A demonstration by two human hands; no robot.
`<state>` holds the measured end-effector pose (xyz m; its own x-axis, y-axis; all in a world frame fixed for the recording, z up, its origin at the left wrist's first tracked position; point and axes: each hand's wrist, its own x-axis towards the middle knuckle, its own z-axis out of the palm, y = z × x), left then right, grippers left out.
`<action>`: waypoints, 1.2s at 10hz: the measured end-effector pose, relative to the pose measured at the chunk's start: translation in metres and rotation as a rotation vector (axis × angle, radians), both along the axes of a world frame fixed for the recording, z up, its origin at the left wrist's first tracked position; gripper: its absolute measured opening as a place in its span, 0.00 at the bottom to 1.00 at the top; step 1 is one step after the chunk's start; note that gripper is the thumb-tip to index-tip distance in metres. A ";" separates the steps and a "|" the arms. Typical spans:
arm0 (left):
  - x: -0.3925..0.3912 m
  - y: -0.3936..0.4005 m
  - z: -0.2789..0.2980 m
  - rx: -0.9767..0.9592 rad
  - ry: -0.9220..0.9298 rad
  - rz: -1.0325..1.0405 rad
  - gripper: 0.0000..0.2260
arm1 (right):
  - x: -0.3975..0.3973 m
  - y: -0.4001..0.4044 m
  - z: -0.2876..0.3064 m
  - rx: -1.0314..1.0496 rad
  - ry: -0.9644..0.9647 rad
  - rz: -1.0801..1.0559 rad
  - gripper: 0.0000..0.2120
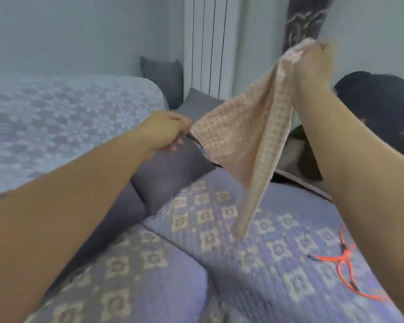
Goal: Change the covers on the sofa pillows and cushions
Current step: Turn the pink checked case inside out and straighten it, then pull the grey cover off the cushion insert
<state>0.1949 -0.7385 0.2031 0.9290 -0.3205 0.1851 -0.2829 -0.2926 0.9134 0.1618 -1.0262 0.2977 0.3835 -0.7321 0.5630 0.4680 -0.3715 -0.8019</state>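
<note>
A pink-and-white checked pillow cover (243, 134) hangs in the air over the sofa, empty and limp. My right hand (315, 64) grips its top corner, raised high at the upper right. My left hand (166, 131) pinches its lower left corner, stretching the cloth between the two hands. Below them a grey pillow (170, 173) lies against the sofa back. Two more grey pillows, one upright (161, 75) and one flat (201, 103), sit in the far corner.
The sofa seat wears a purple quilted cover (254, 241) with pale square motifs. A white lace throw (63, 127) drapes the sofa back at left. An orange strap with clips (343, 259) lies on the seat at right. A white radiator (208, 43) stands behind.
</note>
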 end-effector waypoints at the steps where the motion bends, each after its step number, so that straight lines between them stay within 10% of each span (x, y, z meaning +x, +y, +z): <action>1: 0.011 0.003 -0.053 0.158 0.092 -0.004 0.09 | 0.025 -0.012 -0.086 -0.287 0.385 -0.132 0.17; 2: 0.017 0.058 -0.123 0.279 0.246 0.097 0.09 | 0.053 0.007 -0.203 -0.723 1.353 0.141 0.16; 3: 0.016 0.147 -0.188 0.388 0.403 0.259 0.09 | 0.071 0.071 -0.314 -0.935 1.771 0.366 0.21; 6: 0.016 0.374 -0.274 0.378 0.383 1.032 0.32 | 0.161 0.348 -0.399 -0.917 1.292 0.846 0.28; 8: 0.072 0.429 -0.256 -0.325 0.372 1.131 0.54 | 0.192 0.417 -0.413 -0.774 1.251 0.882 0.38; 10: 0.078 0.403 -0.251 -0.431 0.271 0.832 0.17 | 0.181 0.402 -0.397 -0.537 1.156 0.744 0.32; 12: -0.029 0.399 -0.187 -0.180 -0.135 0.730 0.13 | 0.119 0.417 -0.286 -0.557 0.453 0.423 0.27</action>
<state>0.1659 -0.3397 0.0158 0.8593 0.4121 0.3031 -0.1874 -0.2977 0.9361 0.2805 -0.6097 0.0114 0.8404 -0.1353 0.5248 0.3333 -0.6346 -0.6973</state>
